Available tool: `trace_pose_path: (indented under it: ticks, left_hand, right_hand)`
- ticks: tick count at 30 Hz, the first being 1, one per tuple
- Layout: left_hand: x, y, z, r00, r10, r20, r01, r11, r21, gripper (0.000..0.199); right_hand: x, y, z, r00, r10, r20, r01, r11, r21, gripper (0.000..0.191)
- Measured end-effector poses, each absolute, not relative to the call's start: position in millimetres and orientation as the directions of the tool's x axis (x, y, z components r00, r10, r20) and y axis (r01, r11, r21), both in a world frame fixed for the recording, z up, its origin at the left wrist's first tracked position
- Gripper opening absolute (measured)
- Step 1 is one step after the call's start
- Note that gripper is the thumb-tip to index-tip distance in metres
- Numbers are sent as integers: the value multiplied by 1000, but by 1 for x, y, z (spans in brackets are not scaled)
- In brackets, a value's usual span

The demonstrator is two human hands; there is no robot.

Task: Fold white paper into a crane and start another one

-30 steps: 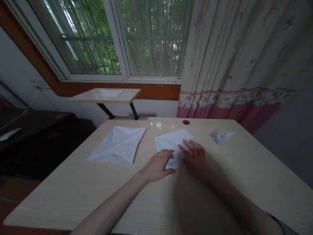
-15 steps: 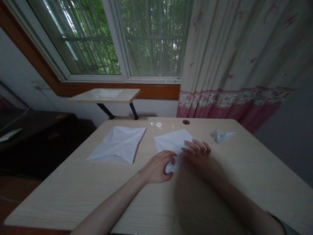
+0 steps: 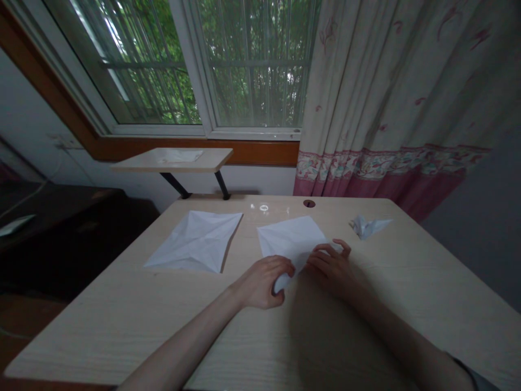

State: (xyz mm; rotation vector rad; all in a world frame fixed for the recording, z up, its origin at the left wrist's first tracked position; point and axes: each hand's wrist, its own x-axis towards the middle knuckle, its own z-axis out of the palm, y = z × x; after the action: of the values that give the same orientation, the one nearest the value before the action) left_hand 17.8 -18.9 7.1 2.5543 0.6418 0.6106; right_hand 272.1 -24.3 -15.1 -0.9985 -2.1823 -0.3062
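Between my hands a white sheet of paper lies on the desk, its far half flat. Its near edge bends up in my left hand, whose thumb and fingers are closed on it. My right hand is at the paper's right corner with curled fingers pressed on it; the thumb is hidden. To the left lies a second white sheet, square and marked with creases. A small folded paper figure, with a pointed end, sits at the right, beyond my right hand.
The light wood desk has a round cable hole near its back edge. A raised shelf on black legs bears another white paper. Behind are a window and a floral curtain; a dark table stands at left.
My right hand's fingers have drawn back from the middle of the paper to its right corner and curled. My left hand has shifted slightly toward me, still holding the near edge.
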Motion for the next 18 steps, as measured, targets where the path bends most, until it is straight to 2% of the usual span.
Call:
trace_pose_path:
  ticks: [9,18]
  left_hand:
    - [16,-18,4,780,546,306,360,-792,494,49]
    - [16,-19,6,702,487,519,318,-867,383,30]
  right_hand:
    - [274,-22,-15,-514,566,644,674,731,-105,20]
    - [280,-16,-25,-401,617,677,716,672,-189,19]
